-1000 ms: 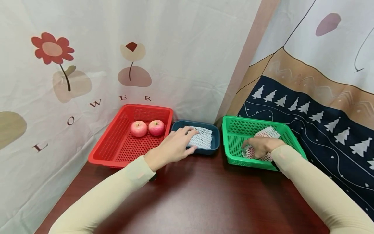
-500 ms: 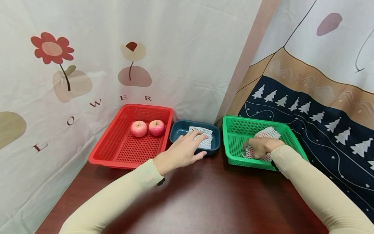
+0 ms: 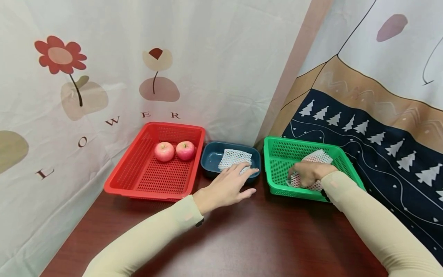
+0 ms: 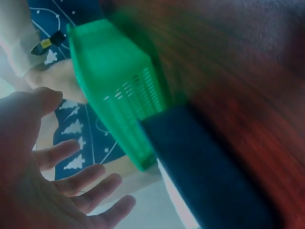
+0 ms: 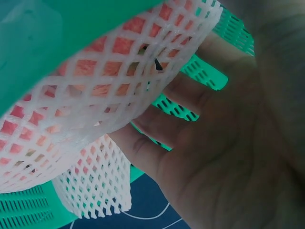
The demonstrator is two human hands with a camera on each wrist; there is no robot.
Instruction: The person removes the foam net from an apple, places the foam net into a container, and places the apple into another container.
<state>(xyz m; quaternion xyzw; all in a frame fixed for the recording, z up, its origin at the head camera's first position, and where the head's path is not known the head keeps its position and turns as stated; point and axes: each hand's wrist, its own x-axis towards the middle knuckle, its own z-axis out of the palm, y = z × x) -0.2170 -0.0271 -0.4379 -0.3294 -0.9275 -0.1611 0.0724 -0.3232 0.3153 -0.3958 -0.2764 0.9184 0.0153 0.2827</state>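
My left hand [image 3: 226,188], fingers spread and slightly bent, hovers at the front rim of the dark blue tray [image 3: 209,159]. A white foam fruit net [image 3: 236,157] lies flat in that tray, its near edge partly behind my fingers. In the left wrist view the palm of the left hand [image 4: 52,176] has nothing in it. Inside the green basket [image 3: 277,157], my right hand [image 3: 309,173] holds a net-wrapped apple [image 3: 295,181] from above. The right wrist view has its fingers passing behind the apple's foam net [image 5: 95,90], fingertips hidden. Another net-wrapped apple [image 3: 318,156] lies just behind.
A red basket [image 3: 117,181] stands at the left with two bare apples, one apple [image 3: 164,151] beside another apple [image 3: 185,150]. The containers sit in a row along the back of the dark wooden table [image 3: 259,238], against a printed cloth [image 3: 221,77].
My left hand has drawn back from over the blue tray toward its front right; the tray's net has shifted slightly and shows more. My right hand has stayed in place.
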